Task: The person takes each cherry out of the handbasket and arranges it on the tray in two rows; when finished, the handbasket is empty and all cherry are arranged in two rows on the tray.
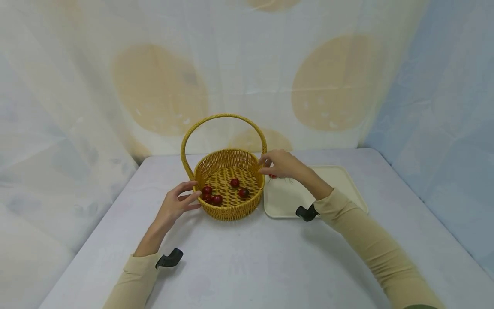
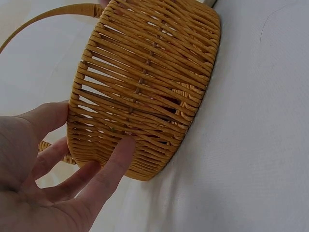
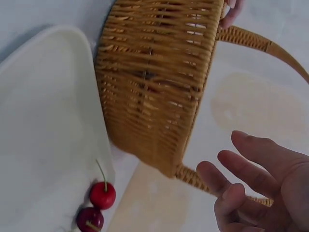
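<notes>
A round golden wicker basket [image 1: 231, 213] with a tall arched handle [image 1: 227, 115] stands on the table. Several dark red cherries, one of them in the middle [image 1: 234, 183], lie on its floor, most toward the left. At the basket's left rim is my left hand [image 1: 175, 204]; its spread fingers touch the wicker side, as the left wrist view shows. My right hand [image 1: 283, 164] hovers by the right rim near the handle's base, fingers loosely bent and holding nothing. Beneath it, a bright red cherry [image 3: 102, 195] and a darker cherry [image 3: 90, 220] lie on the cream tray [image 3: 53, 111].
The tray stands directly right of the basket on a pale cloth-covered table [image 1: 239, 266]. A patterned curtain [image 1: 247, 64] hangs behind the table and along both sides. Black wrist mounts [image 1: 307, 212] stick out from both sleeves.
</notes>
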`<move>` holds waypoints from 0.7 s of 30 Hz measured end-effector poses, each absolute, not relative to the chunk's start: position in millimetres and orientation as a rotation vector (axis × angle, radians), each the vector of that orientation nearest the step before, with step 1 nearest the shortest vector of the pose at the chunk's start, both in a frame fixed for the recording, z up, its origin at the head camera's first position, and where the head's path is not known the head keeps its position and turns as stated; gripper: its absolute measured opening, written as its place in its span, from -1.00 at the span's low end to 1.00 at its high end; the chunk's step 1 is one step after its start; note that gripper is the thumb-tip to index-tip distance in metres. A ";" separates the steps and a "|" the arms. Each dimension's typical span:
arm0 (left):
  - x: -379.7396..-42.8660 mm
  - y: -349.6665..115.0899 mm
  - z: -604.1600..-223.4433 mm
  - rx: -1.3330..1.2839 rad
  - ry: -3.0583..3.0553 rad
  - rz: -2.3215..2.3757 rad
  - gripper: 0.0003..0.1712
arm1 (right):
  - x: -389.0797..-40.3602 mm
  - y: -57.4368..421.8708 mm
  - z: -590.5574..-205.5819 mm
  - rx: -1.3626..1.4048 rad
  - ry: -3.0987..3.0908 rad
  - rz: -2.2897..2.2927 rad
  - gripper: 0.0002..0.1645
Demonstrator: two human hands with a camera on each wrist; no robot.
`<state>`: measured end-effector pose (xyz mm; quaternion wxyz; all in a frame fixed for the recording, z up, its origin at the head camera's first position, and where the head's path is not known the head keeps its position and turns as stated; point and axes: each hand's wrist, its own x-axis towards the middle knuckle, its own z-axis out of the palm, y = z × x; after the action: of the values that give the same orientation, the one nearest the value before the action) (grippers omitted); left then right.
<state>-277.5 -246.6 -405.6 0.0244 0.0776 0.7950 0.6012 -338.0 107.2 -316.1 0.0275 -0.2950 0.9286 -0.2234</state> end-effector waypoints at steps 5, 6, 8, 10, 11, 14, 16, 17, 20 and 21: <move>-277.4 -247.4 -406.1 0.236 2.453 1.862 -0.25 | -338.4 89.1 -321.2 -0.956 2.847 -0.672 -0.62; -277.5 -247.5 -406.2 0.236 2.453 1.863 -0.25 | -338.5 85.4 -321.5 -0.960 2.843 -0.671 -0.62; -277.8 -247.4 -406.4 0.239 2.455 1.861 -0.25 | -339.8 78.2 -323.1 -0.954 2.836 -0.663 -0.61; -278.0 -246.9 -406.5 0.240 2.455 1.861 -0.26 | -341.1 72.1 -325.0 -0.942 2.821 -0.670 -0.60; -278.1 -246.6 -406.6 0.239 2.459 1.857 -0.26 | -342.0 69.6 -326.3 -0.941 2.818 -0.669 -0.60; -277.9 -246.6 -406.8 0.226 2.466 1.846 -0.26 | -346.3 62.9 -332.3 -0.948 2.808 -0.666 -0.61; -277.5 -247.1 -406.6 0.221 2.471 1.843 -0.26 | -349.2 58.8 -335.7 -0.961 2.802 -0.670 -0.62; -277.4 -247.4 -406.5 0.222 2.475 1.840 -0.26 | -350.9 56.7 -337.4 -0.964 2.802 -0.669 -0.62; -276.9 -248.4 -406.2 0.227 2.477 1.842 -0.26 | -355.6 49.3 -342.0 -0.970 2.791 -0.691 -0.63; -276.5 -248.7 -406.1 0.230 2.476 1.843 -0.26 | -357.2 46.7 -343.9 -0.974 2.788 -0.693 -0.63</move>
<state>-276.5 -248.7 -406.1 0.0232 0.0744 0.7998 0.5952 -357.2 46.7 -343.9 0.0542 -0.3205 0.9178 -0.2280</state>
